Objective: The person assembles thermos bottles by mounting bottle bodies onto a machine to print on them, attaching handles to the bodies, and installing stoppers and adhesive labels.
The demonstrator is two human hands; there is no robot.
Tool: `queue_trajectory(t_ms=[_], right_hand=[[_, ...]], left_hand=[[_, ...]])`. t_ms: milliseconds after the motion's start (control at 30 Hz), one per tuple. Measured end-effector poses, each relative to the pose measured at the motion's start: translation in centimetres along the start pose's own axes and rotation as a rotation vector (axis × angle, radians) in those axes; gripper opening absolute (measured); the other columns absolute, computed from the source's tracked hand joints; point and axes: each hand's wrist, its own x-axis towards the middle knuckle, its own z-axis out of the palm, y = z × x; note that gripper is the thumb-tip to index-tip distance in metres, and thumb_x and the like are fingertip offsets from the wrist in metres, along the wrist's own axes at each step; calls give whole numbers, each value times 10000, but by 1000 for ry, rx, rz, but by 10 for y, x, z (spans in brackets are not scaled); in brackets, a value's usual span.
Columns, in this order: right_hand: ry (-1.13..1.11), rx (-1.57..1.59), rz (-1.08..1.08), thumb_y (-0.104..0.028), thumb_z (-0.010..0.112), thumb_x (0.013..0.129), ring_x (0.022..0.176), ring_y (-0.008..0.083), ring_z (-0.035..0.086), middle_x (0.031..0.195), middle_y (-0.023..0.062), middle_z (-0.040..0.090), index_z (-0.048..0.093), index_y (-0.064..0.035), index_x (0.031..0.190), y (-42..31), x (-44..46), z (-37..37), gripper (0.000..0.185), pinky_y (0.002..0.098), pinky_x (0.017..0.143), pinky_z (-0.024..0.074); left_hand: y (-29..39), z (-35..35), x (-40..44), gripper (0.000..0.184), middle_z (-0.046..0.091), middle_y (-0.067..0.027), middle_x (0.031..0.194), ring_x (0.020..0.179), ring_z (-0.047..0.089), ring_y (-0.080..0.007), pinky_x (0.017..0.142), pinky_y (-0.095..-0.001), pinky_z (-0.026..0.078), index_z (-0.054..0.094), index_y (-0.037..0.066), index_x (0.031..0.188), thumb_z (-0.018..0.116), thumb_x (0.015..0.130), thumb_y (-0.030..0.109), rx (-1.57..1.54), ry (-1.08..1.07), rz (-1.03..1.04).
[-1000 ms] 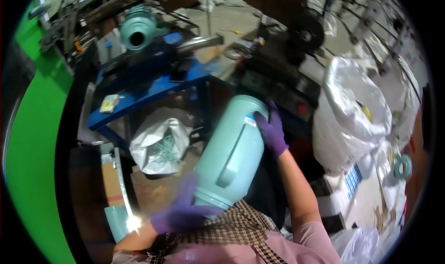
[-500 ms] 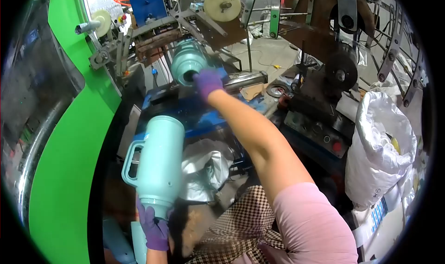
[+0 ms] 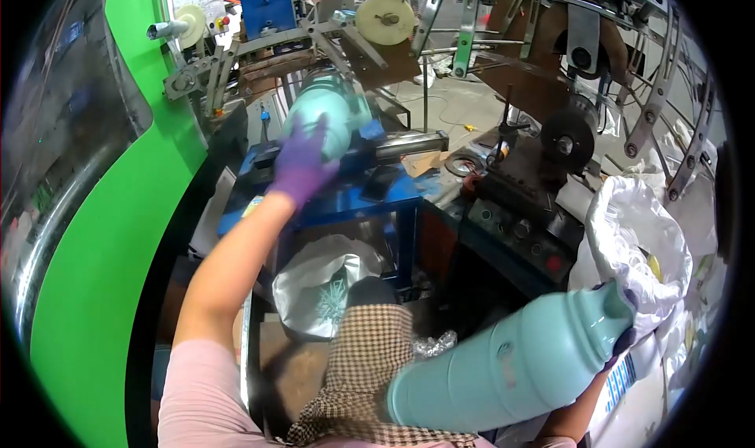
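A teal thermos flask (image 3: 326,106) lies in the fixture of the machine ahead, with its round base end towards me. My left hand (image 3: 303,167), in a purple glove and slightly blurred, grips that end with its fingers over it. At the lower right, a second teal thermos flask (image 3: 503,361) lies tilted across my lap, its narrower neck pointing up and right. My right hand (image 3: 627,338) is closed on this neck, mostly hidden behind it. A small rectangular mark shows on the flask's side.
Under the blue machine table (image 3: 405,192) sits a white bag (image 3: 295,291) holding teal scraps. A tall white sack (image 3: 605,228) stands at the right beside a dark machine with a control panel (image 3: 511,232). A green panel (image 3: 102,251) borders my left.
My left hand has moved its flask from the lower left up into the machine. My right hand has come back from the machine to the lower right, now holding a flask.
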Motion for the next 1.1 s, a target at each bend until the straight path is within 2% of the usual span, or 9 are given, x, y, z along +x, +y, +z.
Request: queue_trajectory(t_ms=[200,267,367,467,567,700,800,967,1100], right_hand=[[-173,-544,90,-312,849,648,811,254,624,862,137,649,583,-63,694,47,27,9,367,352,740,501],[-184,-499,168,-305,868,546,744,232,619,789,119,656,594,-57,643,58,34,32,382,322,697,482],[-358,-481,199,-198,835,606,767,206,614,871,107,685,686,-33,775,64,53,56,280,302,700,469],[-339,-496,172,-225,843,750,793,171,600,958,88,669,645,6,1091,78,54,109,456,319,714,475],[-365,-596,196,-267,809,848,932,157,609,1078,103,638,520,32,1338,90,52,143,642,320,829,499],[-280,-603,114,-123,721,880,947,184,623,1180,130,610,502,16,1381,79,34,156,564,305,844,522],[-132,-692,-297,-44,711,847,977,205,662,1170,135,635,604,-6,1288,73,3,121,456,340,865,535],[366,-624,13,-7,631,915,851,116,632,985,65,677,667,13,1155,103,-73,38,243,265,784,518],[460,-821,101,-24,644,905,823,159,660,931,89,693,697,13,1071,129,-125,7,177,283,762,530]], left_hand=[[-28,99,126,595,295,-192,1628,1284,419,-693,990,-584,533,472,264,1445,656,886,180,377,-124,288],[-14,65,124,943,183,-222,1669,1478,302,-504,1184,-652,272,333,203,1573,812,762,262,495,-370,333],[10,31,106,971,187,-253,1661,1503,306,-424,1202,-541,301,261,145,1608,788,802,261,369,-372,304],[85,12,67,966,257,-242,1644,1508,318,-318,1177,-370,356,193,74,1622,763,847,159,-877,-433,243],[163,-78,-24,1103,515,-154,1465,1338,508,-248,1107,-349,429,136,62,1627,861,805,186,-1072,-912,810],[168,-140,-30,1129,483,-154,1521,1365,496,-246,1128,-345,409,87,73,1639,834,842,356,-794,-1567,674],[97,-119,-38,1131,201,-181,1686,1539,243,-315,1238,-423,246,114,123,1647,794,838,528,-521,-1620,764],[-5,-127,-56,968,557,-163,1457,1365,515,-242,1169,-397,375,378,7,1553,873,739,178,-1180,-1367,-91],[-7,-107,-66,687,610,-129,1386,1229,612,-206,1044,-358,496,471,-8,1498,712,918,270,-1439,-890,-138]])
